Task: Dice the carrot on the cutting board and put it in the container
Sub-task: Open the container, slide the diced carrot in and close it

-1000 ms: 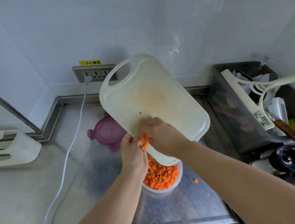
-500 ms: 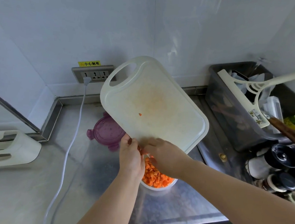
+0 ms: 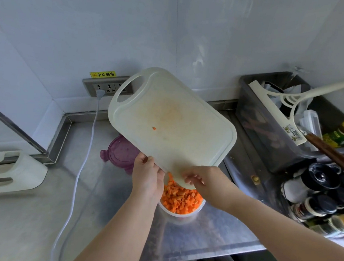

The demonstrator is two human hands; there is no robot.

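Head view: the left hand grips the near left corner of the white cutting board, thumb on top and fingers curled under its edge. The board is tilted, its handle end raised away from the hands and its low corner hanging over the container. The right hand is just beside the left, its fingers loosely spread and resting on that low corner; it holds nothing. Directly below both hands the clear round container stands on the steel counter, filled with diced carrot. A few orange pieces show in the gap between the 2 hands at the board's edge. 1 stray carrot piece clings to the board's face, above the left hand. A purple lid lies on the counter beyond the left hand, partly under the board. A white cord runs well left of the left hand up to a wall socket. A grey bin and dark-capped jars stand off to the right of the right hand.
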